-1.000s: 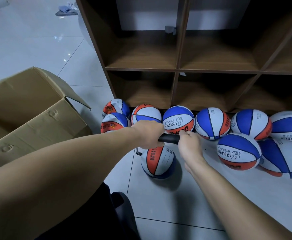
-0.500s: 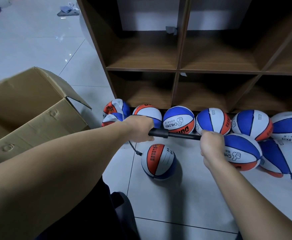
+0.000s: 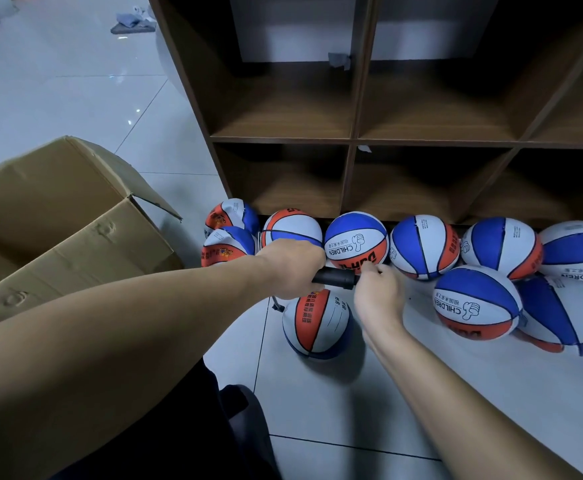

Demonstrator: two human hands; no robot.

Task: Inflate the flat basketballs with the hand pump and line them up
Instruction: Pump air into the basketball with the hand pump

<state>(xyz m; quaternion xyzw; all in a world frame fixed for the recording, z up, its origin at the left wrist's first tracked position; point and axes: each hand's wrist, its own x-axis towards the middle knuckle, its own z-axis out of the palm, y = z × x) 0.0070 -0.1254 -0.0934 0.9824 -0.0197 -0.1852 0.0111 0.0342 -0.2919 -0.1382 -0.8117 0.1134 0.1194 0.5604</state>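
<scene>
Head view. Left hand (image 3: 292,266) curled tight round the barrel of the short black plastic hand pump (image 3: 335,278), held level above the floor. Right hand (image 3: 378,295) closed against the barrel's free end, handle hidden inside the grip, plunger apparently pushed all the way in; exact lie of those fingers impossible to tell. Thin black hose (image 3: 276,304) dropping from under the left hand to the upper left side of the orange, white and blue basketball (image 3: 317,322) resting on the pale tiled floor (image 3: 317,393) just below both hands.

For a good stroke: barrel kept steady and level, full pulls and full pushes in line with the shaft, no sideways tug on the hose, since a yank could probably bend or unseat the needle. Ball likely close to round already; firmness worth checking by a squeeze before unplugging.

Around: row of like-coloured balls (image 3: 356,242) along the foot of the dark brown wooden cubby shelf (image 3: 356,140), two more in front at right (image 3: 477,303), crowding the outward pull. Two flatter-looking ones stacked at far left (image 3: 229,240). Open brown cardboard box (image 3: 65,233) at left, well apart from the pumping.
</scene>
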